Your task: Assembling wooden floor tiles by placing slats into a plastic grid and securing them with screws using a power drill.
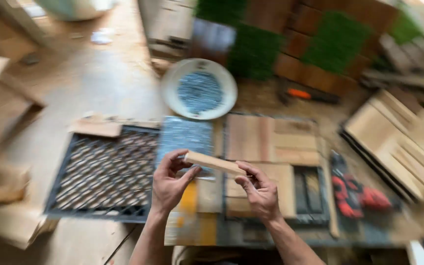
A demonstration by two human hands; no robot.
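Hands: both grip one short wooden slat [215,163], held level above the work surface; the left hand [169,182] pinches its left end between thumb and curled fingers, the right hand [258,192] closes on its right end from below, fingers folded.
Slat: pale, flat, tilted slightly down to the right, clear of everything under it.
Directly below: a partly filled tile frame [271,162], wooden slats already laid across its upper part, a dark open gap at its lower right.
Just left: a dark plastic grid base [105,172] lying bare, with a loose wood piece [95,127] at its top edge.
Further back: a white bowl [199,89] of small grey fasteners, probably nails or screws; blur hides which.
Right side: a red and black power tool [353,191] near the frame, and a stack of slats [402,142] beyond it.
Far edge: finished wood and green turf tiles [315,44].
Risk: the grip is by the ends only, so a loosened finger could let the slat tip and drop onto the laid slats, knocking them askew; a rough edge could also leave a splinter in a bare fingertip.
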